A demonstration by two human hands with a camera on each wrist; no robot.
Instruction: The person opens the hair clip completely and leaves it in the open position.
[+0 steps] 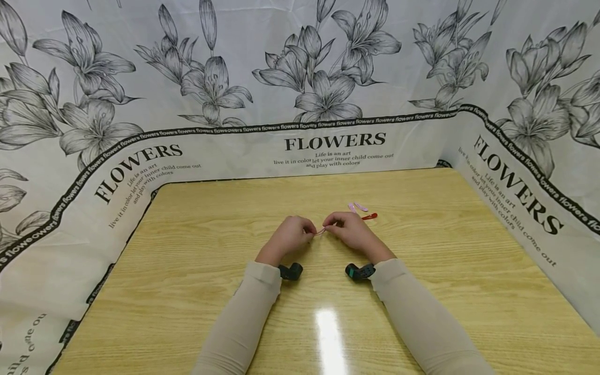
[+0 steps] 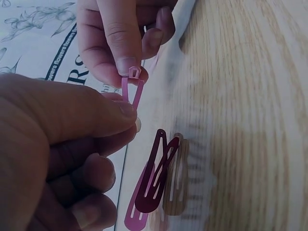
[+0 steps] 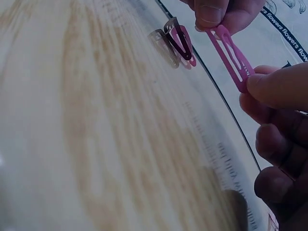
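Both hands hold one pink snap hair clip (image 3: 246, 72) between them, a little above the table. My left hand (image 1: 294, 233) pinches one end of it with thumb and finger. At the opposite end, my right hand (image 1: 349, 229) pinches it the same way. The clip's inner tongue stands apart from its outer frame in the right wrist view. Beyond the right hand, a dark red hair clip (image 1: 370, 216), also sprung apart, lies on the table near pink clip parts (image 1: 361, 207). In the left wrist view, the dark red clip partly covers a pink one.
The wooden table (image 1: 187, 291) has a glossy top that reflects the light and the clips. White flower-printed cloth (image 1: 335, 148) hangs along its back and both sides. A black wrist camera (image 1: 290, 271) is worn on the left wrist, another (image 1: 360, 271) on the right.
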